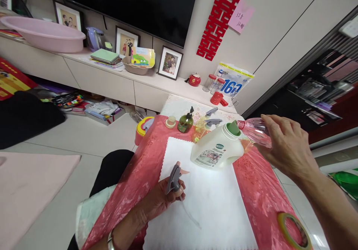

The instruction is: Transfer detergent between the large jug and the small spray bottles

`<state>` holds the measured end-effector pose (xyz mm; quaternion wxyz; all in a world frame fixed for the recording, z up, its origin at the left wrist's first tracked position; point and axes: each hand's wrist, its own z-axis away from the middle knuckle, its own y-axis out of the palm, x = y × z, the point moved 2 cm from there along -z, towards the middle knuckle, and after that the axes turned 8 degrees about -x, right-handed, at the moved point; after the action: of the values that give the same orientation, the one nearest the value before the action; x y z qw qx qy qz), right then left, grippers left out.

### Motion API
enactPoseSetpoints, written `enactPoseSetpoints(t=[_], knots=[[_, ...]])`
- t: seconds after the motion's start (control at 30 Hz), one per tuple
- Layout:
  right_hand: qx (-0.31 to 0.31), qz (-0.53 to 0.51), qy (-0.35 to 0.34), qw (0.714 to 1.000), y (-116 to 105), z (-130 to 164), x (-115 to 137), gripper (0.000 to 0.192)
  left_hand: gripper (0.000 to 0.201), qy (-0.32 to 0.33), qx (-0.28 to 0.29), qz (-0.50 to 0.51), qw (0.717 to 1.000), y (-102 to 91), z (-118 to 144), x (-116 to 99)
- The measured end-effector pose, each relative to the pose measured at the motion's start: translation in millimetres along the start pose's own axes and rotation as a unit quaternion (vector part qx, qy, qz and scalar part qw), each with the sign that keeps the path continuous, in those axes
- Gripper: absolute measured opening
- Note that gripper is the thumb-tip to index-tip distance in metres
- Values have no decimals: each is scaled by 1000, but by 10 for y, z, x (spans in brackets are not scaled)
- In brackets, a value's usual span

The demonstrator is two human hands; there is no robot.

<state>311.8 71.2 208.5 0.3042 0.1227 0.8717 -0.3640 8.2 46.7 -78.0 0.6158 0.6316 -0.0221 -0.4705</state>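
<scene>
My left hand (pixel 158 201) is closed around a grey trigger spray head (pixel 175 179), whose thin clear tube hangs down over the white cloth (pixel 201 212). In my right hand (pixel 288 149) is a clear pinkish plastic bottle (pixel 255 131), tipped on its side with its neck toward the left. The bottle's mouth meets a green spout or funnel (pixel 234 127) in the opening of a large white detergent jug (pixel 214 151). That jug stands on the cloth, its cap off. I cannot tell whether liquid is flowing from the bottle.
Behind the jug stand a green pump bottle (pixel 185 122), a small pale cap (pixel 170 122) and grey-headed spray bottles (pixel 214 122). A tape roll (pixel 294 230) lies at the front right on the red table cover (pixel 251 184). Beyond is a cabinet (pixel 106 80) with framed photos and a pink basin (pixel 47 37).
</scene>
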Motion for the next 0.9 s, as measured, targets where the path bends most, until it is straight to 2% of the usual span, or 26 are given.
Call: enactPoseSetpoints(t=[0.3, 0.6, 0.8, 0.9], knots=[[13, 22, -22, 999, -87, -66, 5, 53, 50, -6, 2, -5, 1000, 68, 15, -47], [5, 45, -37, 998, -139, -119, 7, 47, 39, -12, 7, -2, 1000, -4, -12, 4], [8, 43, -35, 998, -145, -129, -10, 48, 46, -11, 5, 1, 1000, 30, 2, -13], [7, 44, -33, 998, -157, -133, -15, 48, 40, -12, 7, 0, 1000, 57, 6, -30]])
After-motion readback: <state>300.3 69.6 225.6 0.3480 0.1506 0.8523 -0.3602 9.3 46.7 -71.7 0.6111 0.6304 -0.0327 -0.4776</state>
